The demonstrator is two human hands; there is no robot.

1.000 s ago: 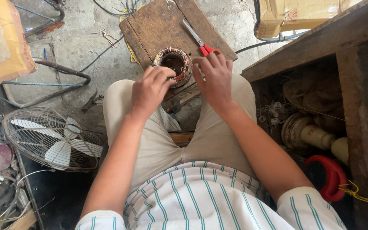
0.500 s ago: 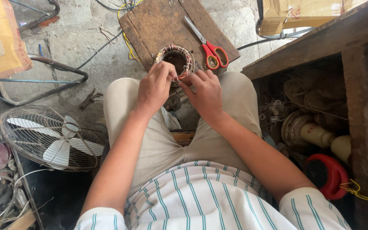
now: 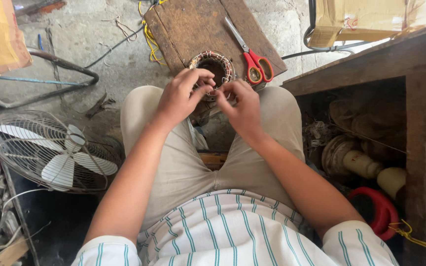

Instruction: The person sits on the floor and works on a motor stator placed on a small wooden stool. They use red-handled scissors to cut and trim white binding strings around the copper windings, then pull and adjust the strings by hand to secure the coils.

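A round motor stator (image 3: pixel 214 65) with copper windings and a dark bore rests on a worn wooden board (image 3: pixel 193 27) in front of my knees. My left hand (image 3: pixel 181 96) and my right hand (image 3: pixel 240 106) meet at its near rim, fingertips pinched together on the winding wires. Red-handled scissors (image 3: pixel 252 61) lie on the board just right of the stator, untouched. My beige trousers and striped shirt fill the lower middle.
A small caged fan (image 3: pixel 50 150) lies at the left. A bent metal tube frame (image 3: pixel 50 79) and loose wires lie on the concrete floor. A wooden bench (image 3: pixel 385 59) at right shelters coils, spools and a red ring (image 3: pixel 375 209). A cardboard box (image 3: pixel 366 19) sits behind.
Both hands have drawn together at the stator's near rim; my right hand came off the scissors' side, leaving the scissors fully in sight.
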